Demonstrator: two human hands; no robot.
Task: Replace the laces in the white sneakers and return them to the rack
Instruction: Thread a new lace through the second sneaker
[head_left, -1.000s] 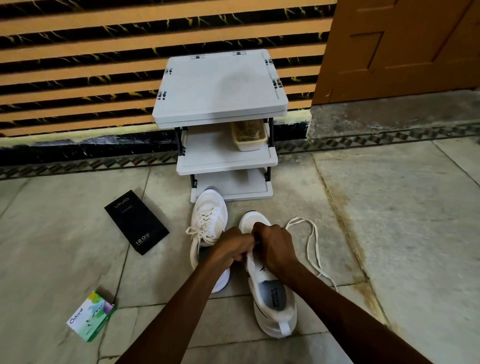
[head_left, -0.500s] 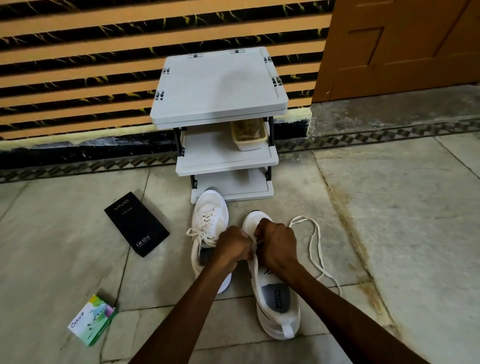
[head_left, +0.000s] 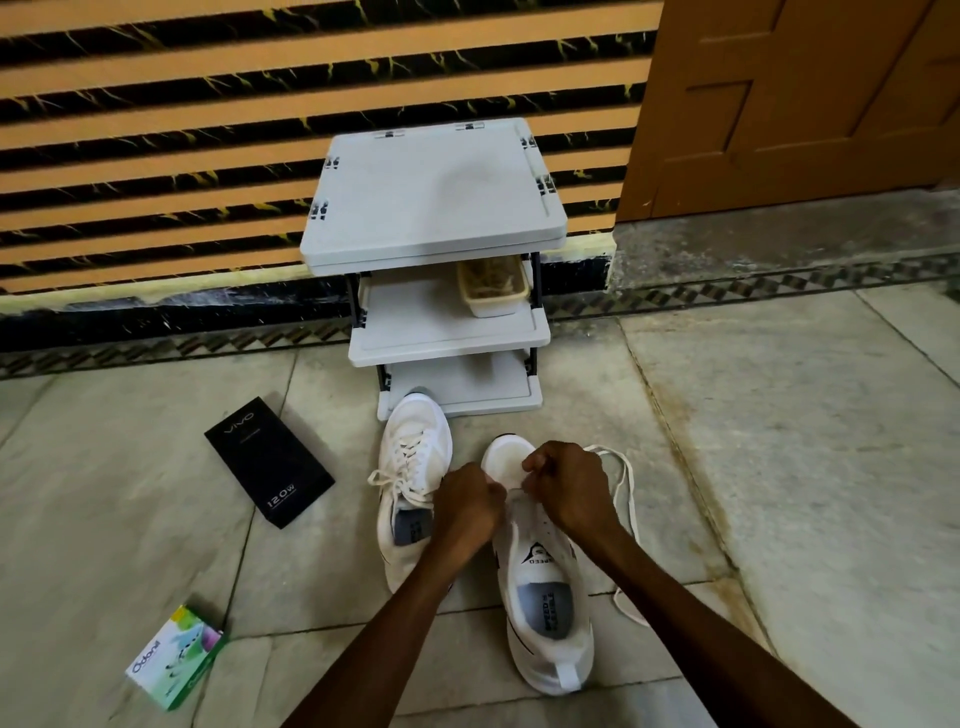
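Sneakers first, from the head camera: the laced sneaker (head_left: 410, 467) lies on the floor (head_left: 779, 467) with its toe just in front of the rack (head_left: 431, 192), bow tied. The unlaced sneaker (head_left: 545, 613) sits beside it, heel toward us, tongue open. Both hands are at its front eyelets. The right hand (head_left: 569, 486) has its fingers curled and looks to be pinching the lace (head_left: 628, 499), which trails off in a loose loop on the floor to the right. The left hand (head_left: 467, 506) is curled tight against the eyelet row; what it grips is hidden, I can't tell.

Handling call: that lace is soft, flat and floppy, so it wants holding right at its stiff tip to feed a hole. The shoe looks light, with a soft upper that gives, so steady it by the eyelet edge, then lift it by the heel or collar for the rack.

Off to the left lie a black box (head_left: 270, 462) and a green box (head_left: 174, 657). A tray (head_left: 493, 306) sits on the rack's middle shelf.
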